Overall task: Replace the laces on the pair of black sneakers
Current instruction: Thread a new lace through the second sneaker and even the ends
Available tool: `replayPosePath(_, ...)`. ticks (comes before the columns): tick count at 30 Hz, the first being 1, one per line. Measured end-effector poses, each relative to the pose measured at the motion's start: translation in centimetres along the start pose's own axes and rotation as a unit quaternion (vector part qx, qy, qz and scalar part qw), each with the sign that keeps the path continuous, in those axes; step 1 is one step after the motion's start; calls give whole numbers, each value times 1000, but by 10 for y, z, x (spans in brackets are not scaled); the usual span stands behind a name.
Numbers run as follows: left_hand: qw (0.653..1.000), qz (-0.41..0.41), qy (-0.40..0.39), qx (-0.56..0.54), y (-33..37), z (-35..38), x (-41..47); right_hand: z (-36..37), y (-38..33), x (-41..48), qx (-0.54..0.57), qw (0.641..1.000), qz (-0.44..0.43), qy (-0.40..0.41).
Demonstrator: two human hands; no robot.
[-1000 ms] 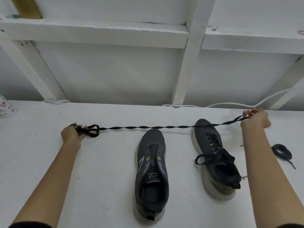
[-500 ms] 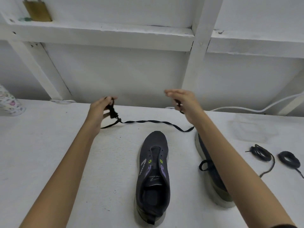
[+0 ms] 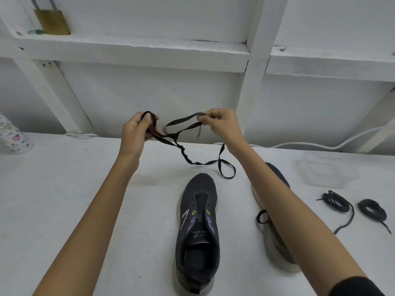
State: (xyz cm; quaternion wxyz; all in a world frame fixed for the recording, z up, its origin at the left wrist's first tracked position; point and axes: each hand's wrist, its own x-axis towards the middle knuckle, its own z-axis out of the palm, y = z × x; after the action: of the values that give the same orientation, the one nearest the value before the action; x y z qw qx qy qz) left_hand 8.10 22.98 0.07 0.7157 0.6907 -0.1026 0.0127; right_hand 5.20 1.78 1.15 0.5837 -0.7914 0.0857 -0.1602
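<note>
A flat black lace [image 3: 188, 161] hangs in loops between my two raised hands, its slack trailing onto the table beyond the shoes. My left hand [image 3: 136, 130] grips one looped part of it; my right hand [image 3: 222, 124] pinches another part. Below them, the left black sneaker [image 3: 197, 236] lies toe away from me with bare eyelets. The right black sneaker [image 3: 275, 238] is largely hidden behind my right forearm; a loop of its lace shows beside the arm.
Two coiled black laces [image 3: 335, 201] [image 3: 372, 210] lie at the right on the white table [image 3: 64, 189]. A clear plastic container [image 3: 320, 171] sits behind them. A patterned cup [image 3: 12, 135] stands far left. A white cable [image 3: 320, 144] runs along the wall; a padlock [image 3: 53, 21] rests on the shelf.
My hands came together from far apart and rose above the table. The lace, first stretched taut, now hangs slack in loops between them. The view also shifted right.
</note>
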Motion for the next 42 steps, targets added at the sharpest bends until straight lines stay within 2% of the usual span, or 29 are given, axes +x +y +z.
replayPosePath(4, 997, -45, 39, -43, -5, -18, 0, -34, 7, 8, 67, 991, 38, 108)
replayPosePath(8, 990, -69, 92, -84, -13, -37, -1, -59, 16, 9, 112, 979, 71, 154)
replayPosePath(14, 990, -85, 98, -49, -27, -56, 0, -77, 24, 4, 144, 966, 100, 190)
replayPosePath(19, 982, -105, 154, -35, -39, -65, 4, -86, 27, 0, 127, 971, 109, 170)
replayPosePath(23, 971, -126, 202, 27, -56, -57, 10, -80, 22, -4, 112, 980, 101, 128)
replayPosePath(25, 972, -109, 190, 86, -60, -41, 6, -73, 17, -6, 93, 986, 91, 103)
replayPosePath(27, 980, -62, 139, 127, -56, -14, -1, -65, 11, -8, 68, 993, 75, 66)
replayPosePath(30, 987, 19, 3, 162, -41, 34, -14, -52, 1, -11, 30, 998, 49, 9)
replayPosePath(34, 962, 100, -173, 185, -17, 85, -24, -40, -6, -16, 6, 999, 28, -31)
replayPosePath(36, 959, 112, -177, 192, -12, 97, -21, -41, -3, -17, -6, 999, 27, -28)
replayPosePath(42, 975, 119, -78, 171, -12, 78, 1, -69, 16, -22, -75, 997, 27, 4)
